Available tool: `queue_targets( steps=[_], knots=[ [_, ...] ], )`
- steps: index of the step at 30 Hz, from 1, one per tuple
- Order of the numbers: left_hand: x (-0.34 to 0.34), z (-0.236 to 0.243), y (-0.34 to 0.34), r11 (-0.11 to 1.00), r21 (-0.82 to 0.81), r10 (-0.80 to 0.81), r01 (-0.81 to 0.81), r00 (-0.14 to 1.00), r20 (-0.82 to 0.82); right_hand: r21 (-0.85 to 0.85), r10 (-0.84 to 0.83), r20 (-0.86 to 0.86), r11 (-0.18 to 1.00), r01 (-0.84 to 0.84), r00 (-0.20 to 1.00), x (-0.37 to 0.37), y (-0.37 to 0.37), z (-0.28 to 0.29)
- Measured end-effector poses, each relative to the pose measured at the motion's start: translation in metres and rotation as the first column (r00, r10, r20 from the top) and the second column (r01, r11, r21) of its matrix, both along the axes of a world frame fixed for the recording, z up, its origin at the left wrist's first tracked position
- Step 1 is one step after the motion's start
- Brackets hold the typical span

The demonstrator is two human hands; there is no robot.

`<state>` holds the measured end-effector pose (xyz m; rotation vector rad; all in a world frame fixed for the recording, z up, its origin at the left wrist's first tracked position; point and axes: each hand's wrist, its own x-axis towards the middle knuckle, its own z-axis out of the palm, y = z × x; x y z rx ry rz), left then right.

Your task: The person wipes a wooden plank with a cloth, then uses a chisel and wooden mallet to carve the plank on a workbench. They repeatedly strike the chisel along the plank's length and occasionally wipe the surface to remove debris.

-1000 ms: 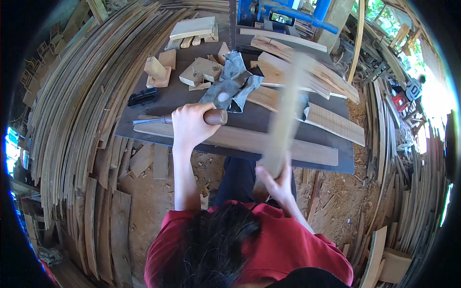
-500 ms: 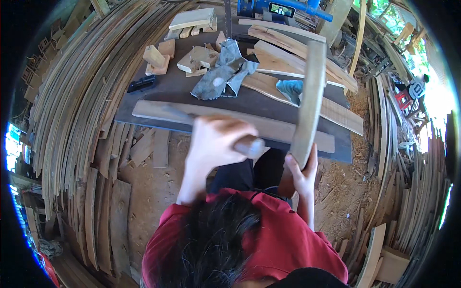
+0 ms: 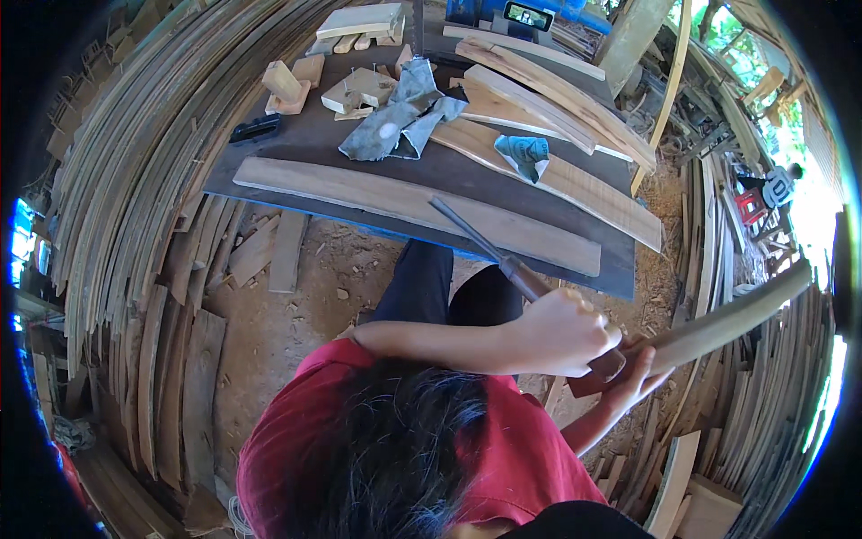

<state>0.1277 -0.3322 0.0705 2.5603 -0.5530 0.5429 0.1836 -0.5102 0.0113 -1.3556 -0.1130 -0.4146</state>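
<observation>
My left hand [image 3: 570, 328] is closed round the brown wooden handle of a long metal-shafted tool [image 3: 474, 235], like a chisel or gouge, which points up-left over the front of the dark table [image 3: 296, 144]. Just below and right of it, my right hand [image 3: 630, 384] grips a long curved piece of wood [image 3: 723, 319] that slants up to the right beside the table; it has a reddish-brown lower end, partly hidden by my left hand. A long pale plank [image 3: 359, 199] lies along the table's front edge.
Crumpled grey cloths [image 3: 386, 126], a teal scrap [image 3: 523, 151], a black object [image 3: 254, 130], wood blocks [image 3: 357, 90] and boards [image 3: 552, 90] lie on the table. A phone [image 3: 528, 16] stands behind. Long timber stacks [image 3: 135, 198] flank both sides. A person [image 3: 778, 184] is at far right.
My left hand has moved down and right with the tool, over to my right hand. The curved wood has swung from upright to slanting rightward, and my right hand has moved right and down.
</observation>
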Motion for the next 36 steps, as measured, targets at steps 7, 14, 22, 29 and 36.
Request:
queue_targets(
  steps=[7, 14, 22, 29, 36],
  knots=[
    [0.017, 0.007, 0.016, 0.975, 0.002, 0.221, -0.222, 0.967, -0.124, 0.022, -0.009, 0.140, 1.000, 0.006, 0.990, -0.001, -0.022, -0.004],
    [0.027, -0.004, 0.038, 0.935, 0.044, 0.355, -0.352, 0.929, -0.108, -0.121, 0.450, -0.122, 0.878, -0.463, 0.885, -0.041, 0.019, -0.040],
    [0.015, -0.007, 0.061, 0.900, 0.023, 0.435, -0.435, 0.896, -0.089, 0.150, 0.357, -0.100, 0.928, -0.341, 0.929, -0.026, 0.021, -0.033],
    [0.016, -0.011, 0.098, 0.844, 0.020, 0.537, -0.537, 0.841, -0.063, -0.461, 0.513, -0.115, 0.731, -0.503, 0.851, -0.029, 0.030, -0.040],
    [0.006, -0.012, 0.107, 0.833, -0.030, 0.550, -0.552, 0.833, -0.058, 0.025, 0.552, -0.174, 0.831, -0.556, 0.816, -0.039, 0.052, -0.039]
  ],
)
